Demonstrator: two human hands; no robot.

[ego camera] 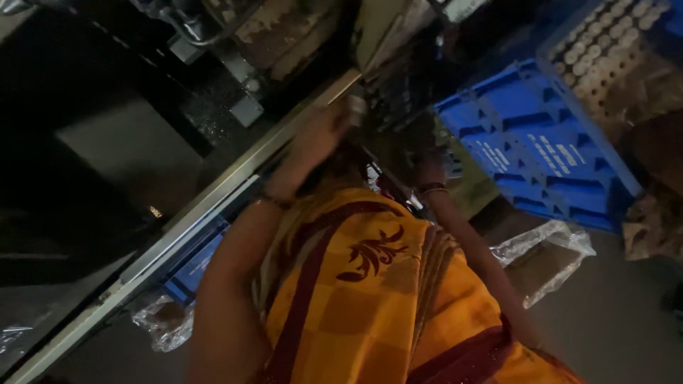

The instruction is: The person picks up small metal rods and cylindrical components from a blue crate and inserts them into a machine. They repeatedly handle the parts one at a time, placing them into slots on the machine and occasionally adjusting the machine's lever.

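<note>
Head view is tilted and dark, so much is read with caution. Both arms are raised toward a dark rack of small parts [398,92] above the metal rail [235,171] of a machine frame. The left hand [320,135] is blurred against the rail edge, just below a small pale object [357,108]; whether that object is pinched or only touched cannot be told, and the spread of the fingers cannot be made out. The right hand [427,153] is lost in shadow at the rack's lower edge, wrist bangle [432,188] visible; its fingers cannot be read either. Work is judged to be mid-step: both hands are at the rack, nothing is seen carried away from it. A blue plastic crate [541,149] stands on edge to the right, apparently unloaded on the visible face, with a tray of pale round pieces [605,50] beyond it. A second blue crate [196,267] sits low under the rail. Crumpled clear plastic wrap [548,249] lies on the floor near the crate. How many parts are handled or left cannot be counted. An orange patterned garment [370,299] fills the foreground.
</note>
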